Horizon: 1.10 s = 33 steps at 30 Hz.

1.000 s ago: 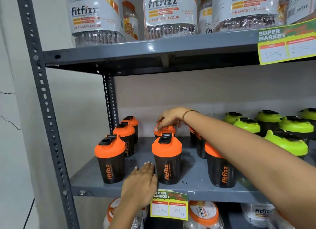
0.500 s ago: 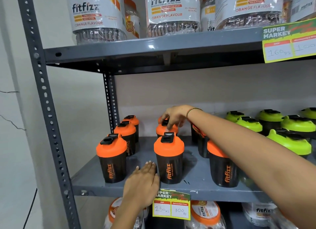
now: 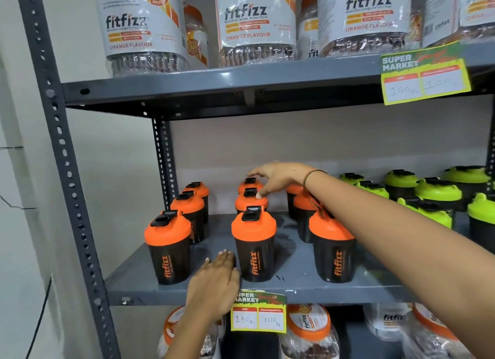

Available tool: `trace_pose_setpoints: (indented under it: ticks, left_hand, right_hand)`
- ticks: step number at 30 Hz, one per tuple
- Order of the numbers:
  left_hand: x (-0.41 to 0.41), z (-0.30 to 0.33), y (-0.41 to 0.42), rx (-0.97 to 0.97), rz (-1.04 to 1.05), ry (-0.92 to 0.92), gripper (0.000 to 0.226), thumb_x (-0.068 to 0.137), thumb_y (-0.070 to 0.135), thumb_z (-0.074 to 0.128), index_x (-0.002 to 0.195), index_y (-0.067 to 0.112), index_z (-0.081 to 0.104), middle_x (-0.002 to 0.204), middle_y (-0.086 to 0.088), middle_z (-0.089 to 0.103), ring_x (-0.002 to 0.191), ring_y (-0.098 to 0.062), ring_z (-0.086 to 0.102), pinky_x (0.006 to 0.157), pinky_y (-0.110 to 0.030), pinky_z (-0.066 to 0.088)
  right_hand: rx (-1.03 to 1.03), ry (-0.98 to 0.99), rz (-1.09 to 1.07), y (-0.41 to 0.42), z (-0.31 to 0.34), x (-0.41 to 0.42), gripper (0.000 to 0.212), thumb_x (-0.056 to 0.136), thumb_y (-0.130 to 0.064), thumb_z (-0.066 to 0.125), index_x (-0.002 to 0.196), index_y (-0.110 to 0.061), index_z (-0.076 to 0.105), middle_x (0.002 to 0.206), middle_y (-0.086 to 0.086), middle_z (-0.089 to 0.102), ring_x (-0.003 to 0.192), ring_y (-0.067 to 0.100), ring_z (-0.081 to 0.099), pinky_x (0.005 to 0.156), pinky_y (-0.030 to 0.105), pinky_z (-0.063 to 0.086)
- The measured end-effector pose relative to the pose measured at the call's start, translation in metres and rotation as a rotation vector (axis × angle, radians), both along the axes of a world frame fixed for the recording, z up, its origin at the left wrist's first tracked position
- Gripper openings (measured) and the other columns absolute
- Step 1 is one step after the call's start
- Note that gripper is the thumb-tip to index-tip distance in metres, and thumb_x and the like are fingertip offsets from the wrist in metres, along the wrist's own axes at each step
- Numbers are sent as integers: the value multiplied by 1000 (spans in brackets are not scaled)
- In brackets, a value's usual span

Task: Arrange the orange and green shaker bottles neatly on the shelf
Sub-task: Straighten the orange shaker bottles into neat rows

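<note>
Black shaker bottles with orange lids stand in three front-to-back rows on the grey middle shelf [image 3: 289, 289]: a left row [image 3: 168, 247], a middle row [image 3: 254, 245] and a right row [image 3: 332, 247]. Green-lidded shakers [image 3: 436, 192] crowd the shelf's right side. My right hand [image 3: 278, 179] hovers with fingers spread over the rear bottles of the middle row [image 3: 250, 187], thumb touching the second lid, gripping nothing. My left hand [image 3: 217, 281] lies flat, palm down, on the shelf's front edge beside the front middle bottle. My right forearm hides part of the right row.
Large fitfizz jars [image 3: 257, 24] fill the upper shelf, and more jars [image 3: 308, 329] sit below. Yellow price tags [image 3: 258, 313] hang on the shelf fronts. A perforated grey upright [image 3: 64, 171] stands at the left, with a wall behind it.
My right hand has lifted off the rear middle bottle's lid and its fingers have spread. My left hand stays flat on the shelf edge.
</note>
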State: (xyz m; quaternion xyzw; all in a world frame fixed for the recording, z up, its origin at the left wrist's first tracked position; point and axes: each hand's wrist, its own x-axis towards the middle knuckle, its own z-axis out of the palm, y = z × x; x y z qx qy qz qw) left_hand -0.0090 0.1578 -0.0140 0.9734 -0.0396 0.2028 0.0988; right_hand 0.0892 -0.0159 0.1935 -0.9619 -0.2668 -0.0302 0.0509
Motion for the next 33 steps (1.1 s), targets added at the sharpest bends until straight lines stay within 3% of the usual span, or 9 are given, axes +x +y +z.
trace_pose_setpoints:
  ticks: [5, 9, 11, 15, 18, 21, 26, 30, 33]
  left_hand:
    - [-20, 8, -6, -352, -20, -191, 46, 101, 27, 31, 146, 20, 34, 154, 0, 33, 140, -14, 32, 112, -29, 25]
    - [-41, 13, -26, -905, 20, -560, 46, 97, 25, 35, 141, 14, 43, 148, -7, 43, 138, -19, 36, 111, -30, 25]
    - [-57, 18, -49, -1022, -21, -756, 52, 93, 28, 35, 142, 10, 41, 149, -7, 40, 140, -16, 32, 114, -31, 24]
    - [-78, 33, -115, -892, -316, -886, 54, 96, 26, 33, 143, 0, 33, 151, -10, 33, 144, -17, 25, 118, -31, 16]
    - [-84, 38, -170, -683, -564, -776, 51, 97, 23, 31, 143, 0, 31, 153, -13, 31, 144, -22, 24, 118, -35, 15]
    - [-83, 31, -224, -478, -718, -595, 51, 98, 24, 32, 147, 8, 30, 156, -2, 27, 145, -15, 21, 118, -30, 17]
    - [-53, 1, -277, -361, -558, -401, 54, 98, 36, 27, 146, 15, 33, 155, 7, 21, 143, -1, 15, 115, -16, 10]
    - [-22, -16, -287, -189, -338, -268, 57, 90, 32, 29, 132, 0, 52, 142, -14, 47, 132, -25, 45, 112, -20, 12]
    - [-7, -14, -293, -77, -193, -164, 62, 85, 34, 26, 122, -1, 60, 131, -19, 58, 120, -30, 58, 108, -26, 27]
  right_hand:
    - [121, -270, 55, -42, 3, -43, 56, 90, -34, 65, 142, -20, 50, 148, 3, 50, 138, 24, 43, 113, 35, 32]
    - [335, -459, 75, -94, 1, -72, 42, 89, -34, 65, 129, -22, 62, 132, 3, 62, 126, 21, 53, 108, 32, 36]
    - [407, -512, 70, -120, -3, -83, 36, 88, -33, 65, 122, -23, 67, 123, 2, 66, 119, 20, 58, 106, 34, 39]
    - [474, -586, 26, -167, -10, -107, 28, 88, -26, 67, 114, -20, 72, 114, 1, 71, 111, 17, 62, 99, 28, 42]
    - [471, -647, -22, -204, -8, -116, 26, 87, -22, 67, 112, -18, 73, 110, 3, 72, 107, 18, 64, 92, 19, 38]
    - [489, -685, -55, -245, -3, -120, 25, 87, -21, 67, 110, -18, 75, 109, 1, 73, 105, 14, 64, 90, 15, 37]
    - [518, -742, -42, -314, 9, -114, 26, 88, -23, 66, 112, -17, 74, 109, -1, 71, 103, 11, 62, 92, 23, 45]
    - [472, -659, -29, -377, 18, -93, 26, 89, -23, 67, 114, -17, 73, 111, 1, 71, 104, 11, 63, 95, 26, 47]
    - [477, -550, -51, -421, 24, -70, 23, 89, -20, 68, 111, -15, 75, 110, 5, 74, 105, 17, 67, 99, 32, 49]
